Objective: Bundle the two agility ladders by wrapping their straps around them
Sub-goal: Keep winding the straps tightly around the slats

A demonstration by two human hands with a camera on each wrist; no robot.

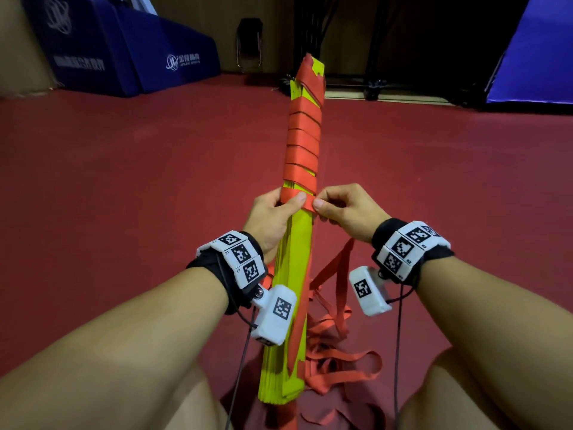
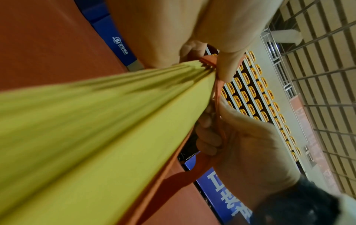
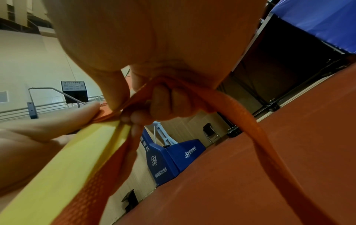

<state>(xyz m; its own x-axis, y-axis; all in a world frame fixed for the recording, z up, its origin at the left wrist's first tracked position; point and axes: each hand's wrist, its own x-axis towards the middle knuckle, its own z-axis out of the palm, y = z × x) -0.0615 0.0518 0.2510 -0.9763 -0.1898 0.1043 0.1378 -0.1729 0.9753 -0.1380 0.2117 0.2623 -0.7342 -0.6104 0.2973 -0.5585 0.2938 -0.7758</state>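
The stack of yellow-green ladder rungs (image 1: 293,274) is held as one long bundle, near end low between the person's knees, far end raised away from the body over the red floor (image 1: 124,181). An orange-red strap (image 1: 302,144) is wound in overlapping diagonal turns around the far half of the bundle, down to the hands; the near half is bare yellow-green apart from one strap length running along its right side. The left hand (image 1: 273,218) is curled round the bundle at the lowest turn, thumb pressed across the strap on the upper face. The right hand (image 1: 344,212) sits just beside the bundle on its right edge, pinching the strap between thumb and curled fingers; the right wrist view shows the strap passing through those fingers and dropping away slack. Loose strap (image 1: 338,361) lies in tangled loops on the floor, near the bundle's near end. Blue padded mats (image 1: 124,51) stand well apart at far left, and a folding chair (image 1: 249,41) beyond the bundle's tip.
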